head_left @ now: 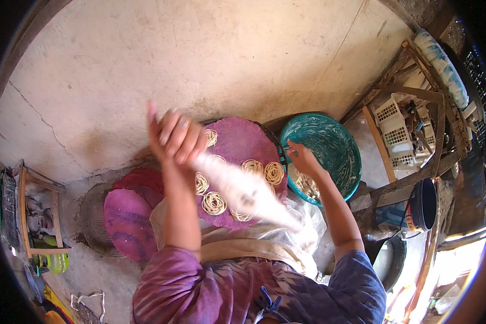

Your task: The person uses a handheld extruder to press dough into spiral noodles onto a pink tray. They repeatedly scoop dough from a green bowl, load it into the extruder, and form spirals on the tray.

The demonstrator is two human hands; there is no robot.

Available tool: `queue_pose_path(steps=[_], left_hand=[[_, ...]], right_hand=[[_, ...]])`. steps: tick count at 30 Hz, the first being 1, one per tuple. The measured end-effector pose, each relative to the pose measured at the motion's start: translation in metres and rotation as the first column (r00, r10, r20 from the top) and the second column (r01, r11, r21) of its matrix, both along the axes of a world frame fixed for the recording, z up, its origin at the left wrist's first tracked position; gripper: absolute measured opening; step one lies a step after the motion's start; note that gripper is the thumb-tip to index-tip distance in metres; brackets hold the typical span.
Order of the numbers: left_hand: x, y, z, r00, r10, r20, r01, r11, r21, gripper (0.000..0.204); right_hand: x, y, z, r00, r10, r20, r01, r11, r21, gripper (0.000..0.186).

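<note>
My left hand (179, 138) is raised, its fingers closed round the narrow end of a long whitish thing like a filled bag (237, 181). That thing slants down to the right and is smeared by motion, so its kind is unclear. Beneath it, a round tray covered in purple cloth (243, 137) bears several pale nests of coiled strands (214, 203). Over the left rim of a teal basin (337, 137) is my right hand (306, 161), fingers apart and nothing visible in them. Pale dough or batter (303, 183) lies in the basin and streaks its wall.
More purple cloth (128, 224) covers a round thing at the left. A pale wall (200, 59) rises behind the tray. Dark buckets (423, 204), wooden beams and a cream plastic crate (394, 127) stand at the right. A wooden frame (24, 210) is at the far left.
</note>
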State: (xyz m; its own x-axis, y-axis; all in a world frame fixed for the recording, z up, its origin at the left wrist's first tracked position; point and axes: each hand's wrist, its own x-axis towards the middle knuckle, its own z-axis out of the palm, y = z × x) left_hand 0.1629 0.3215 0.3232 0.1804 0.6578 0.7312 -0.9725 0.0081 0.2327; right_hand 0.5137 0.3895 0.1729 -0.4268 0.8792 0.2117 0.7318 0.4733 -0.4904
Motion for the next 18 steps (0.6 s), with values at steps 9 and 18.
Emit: queue_pose_path(steps=[9,18], left_hand=[[-0.059,-0.163,0.018,0.947,0.016,-0.321,-0.065,0.988,-0.143,0.084],[-0.081,-0.186,-0.013,0.934,0.156,-0.320,-0.239,0.942,-0.237,0.079]], right_hand=[[0.019,-0.043,-0.039,0.799,-0.398,-0.450,-0.114,0.636,-0.763,0.049],[-0.085,-0.242,-0.051,0.131,-0.855,-0.501,-0.322,0.441,-0.837,0.027]])
